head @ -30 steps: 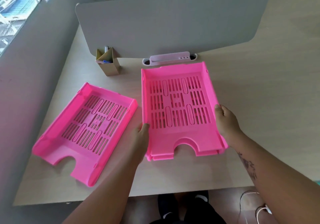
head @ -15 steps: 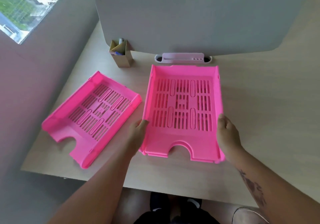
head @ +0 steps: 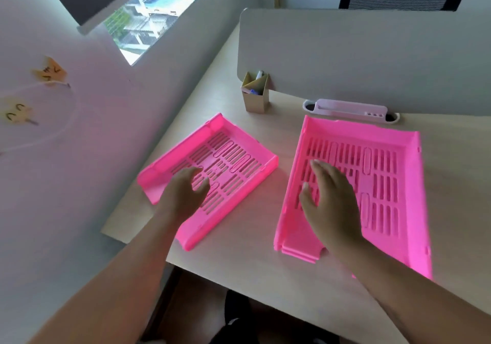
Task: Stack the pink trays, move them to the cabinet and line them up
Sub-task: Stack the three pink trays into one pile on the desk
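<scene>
A stack of pink slotted trays (head: 382, 173) lies on the right of the desk, a lower tray's lip showing under its front edge. My right hand (head: 332, 200) hovers over the stack's left half, fingers spread, holding nothing. A single pink tray (head: 233, 157) lies angled at the desk's left corner. My left hand (head: 186, 195) is over that tray's near end, fingers loosely curled and apart, with no grip that I can see.
A grey divider panel (head: 358, 51) stands along the back of the beige desk (head: 252, 277). A cardboard pen holder (head: 255, 94) and a pale plastic organizer (head: 350, 110) sit at its foot. The wall (head: 53, 157) with paper stickers runs close on the left.
Both hands let go of the stacked trays' sides. My left hand moved left over the single tray and my right hand moved over the stack. The view swung left.
</scene>
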Demonstrator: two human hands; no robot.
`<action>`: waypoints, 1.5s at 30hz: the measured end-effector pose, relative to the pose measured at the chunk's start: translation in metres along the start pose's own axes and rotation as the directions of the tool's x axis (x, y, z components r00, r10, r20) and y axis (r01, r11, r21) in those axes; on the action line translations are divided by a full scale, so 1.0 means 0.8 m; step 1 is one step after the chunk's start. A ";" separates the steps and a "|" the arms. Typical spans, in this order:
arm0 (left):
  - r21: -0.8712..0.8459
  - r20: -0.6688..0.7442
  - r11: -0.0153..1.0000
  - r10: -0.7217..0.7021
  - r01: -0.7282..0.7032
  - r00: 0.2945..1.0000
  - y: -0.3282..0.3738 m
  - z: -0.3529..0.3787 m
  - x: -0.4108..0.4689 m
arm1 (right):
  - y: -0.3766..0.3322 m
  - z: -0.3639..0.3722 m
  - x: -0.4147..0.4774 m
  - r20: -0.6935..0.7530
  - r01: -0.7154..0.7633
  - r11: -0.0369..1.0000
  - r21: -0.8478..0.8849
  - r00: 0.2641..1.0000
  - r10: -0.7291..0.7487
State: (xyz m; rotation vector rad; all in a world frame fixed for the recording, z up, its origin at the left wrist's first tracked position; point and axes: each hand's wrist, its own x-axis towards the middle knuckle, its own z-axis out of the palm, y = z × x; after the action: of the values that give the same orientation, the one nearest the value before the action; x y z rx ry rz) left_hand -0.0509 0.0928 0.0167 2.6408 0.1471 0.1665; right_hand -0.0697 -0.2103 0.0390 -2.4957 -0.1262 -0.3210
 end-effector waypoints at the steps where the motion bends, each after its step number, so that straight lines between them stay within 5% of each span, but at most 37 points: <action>1: 0.034 -0.009 0.999 0.011 -0.011 1.000 -0.020 -0.009 0.009 | -0.024 0.017 0.004 0.011 0.011 0.999 0.033 1.000 -0.012; 5: 0.142 0.014 0.990 -0.020 0.018 1.000 -0.099 -0.038 0.043 | -0.104 0.095 0.010 0.124 -0.167 0.968 0.190 0.982 0.145; 10: 0.168 0.071 0.986 -0.020 0.008 0.997 -0.168 -0.048 0.084 | -0.144 0.174 0.006 0.196 -0.538 0.808 0.239 0.842 0.503; 21: 0.150 0.106 0.982 -0.128 0.111 0.986 -0.221 -0.030 0.130 | -0.156 0.231 0.016 0.206 -0.800 0.524 0.293 0.588 0.782; 32: 0.056 0.113 0.995 -0.094 0.088 0.989 -0.169 -0.128 0.148 | -0.172 0.158 0.073 0.120 -0.651 0.583 0.486 0.710 0.694; 36: -0.057 0.196 0.985 -0.152 0.166 0.969 -0.107 -0.153 0.133 | -0.159 0.097 0.089 0.124 -0.596 0.581 0.554 0.749 0.650; 45: -0.286 0.103 0.940 -0.163 0.186 0.981 0.096 -0.075 0.039 | -0.011 -0.075 0.058 0.111 -0.471 0.661 0.585 0.853 0.510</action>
State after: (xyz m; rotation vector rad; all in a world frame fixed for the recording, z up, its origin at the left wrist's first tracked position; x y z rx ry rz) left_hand -0.0228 0.0576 0.1084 2.3187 0.3052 0.0227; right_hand -0.0387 -0.2375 0.1031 -1.7852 0.4208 -0.0988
